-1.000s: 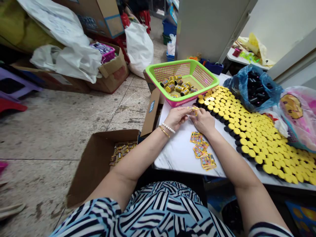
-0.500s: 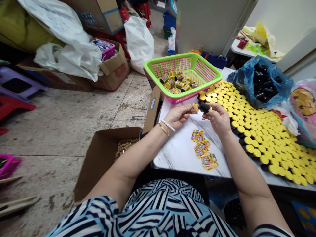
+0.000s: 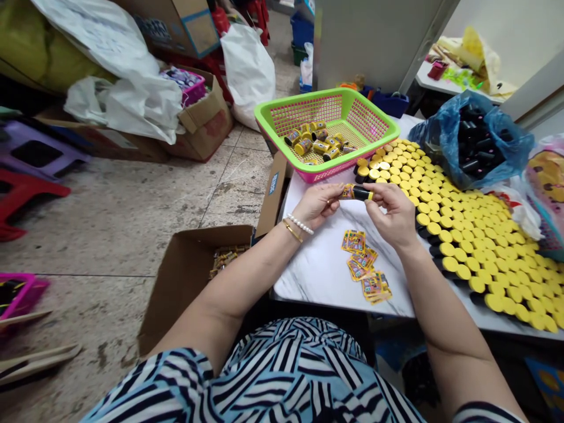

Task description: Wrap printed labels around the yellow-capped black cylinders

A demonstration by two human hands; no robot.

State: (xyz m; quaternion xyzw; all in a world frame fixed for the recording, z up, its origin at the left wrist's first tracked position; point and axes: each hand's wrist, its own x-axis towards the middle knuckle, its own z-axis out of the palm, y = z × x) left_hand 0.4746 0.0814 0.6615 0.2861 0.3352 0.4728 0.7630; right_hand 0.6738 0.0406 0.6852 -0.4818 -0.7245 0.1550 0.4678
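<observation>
My left hand point(image 3: 314, 204) and my right hand point(image 3: 393, 212) together hold a small black bottle point(image 3: 358, 192) lying sideways above the white marble table point(image 3: 317, 270). A yellow label is partly wrapped round the bottle at the left-hand end, pinched by my left fingers. My right fingers grip the black end by its yellow cap. Loose yellow labels point(image 3: 365, 269) lie in a row on the table just below my hands. Many upright black bottles with yellow caps point(image 3: 462, 235) stand packed together to the right.
A green and pink basket point(image 3: 282, 114) with several labelled bottles sits at the table's far edge. A blue bag of black bottles point(image 3: 478, 144) lies at the right. An open cardboard box point(image 3: 185, 282) stands on the floor to the left. Boxes and bags crowd the far floor.
My right hand took a black bottle from the rows. Both hands rose slightly, and the label in my left hand now wraps onto the bottle.
</observation>
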